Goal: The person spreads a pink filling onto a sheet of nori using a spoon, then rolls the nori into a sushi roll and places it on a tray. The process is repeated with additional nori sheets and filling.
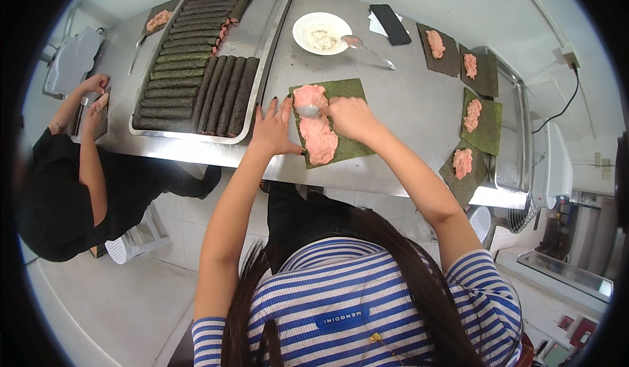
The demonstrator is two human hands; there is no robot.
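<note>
Right hand (354,119) clenched around a spoon (306,111), its bowl against the pink minced filling (321,143) to its left.
The filling's long axis runs from far to near on the green nori sheet (350,145), close to the worktop's (406,124) front edge; the left hand (270,130), spread and grasping nothing, borders the sheet's left edge. The metal tray (267,59) bounds that side; room opens rightward.
</note>
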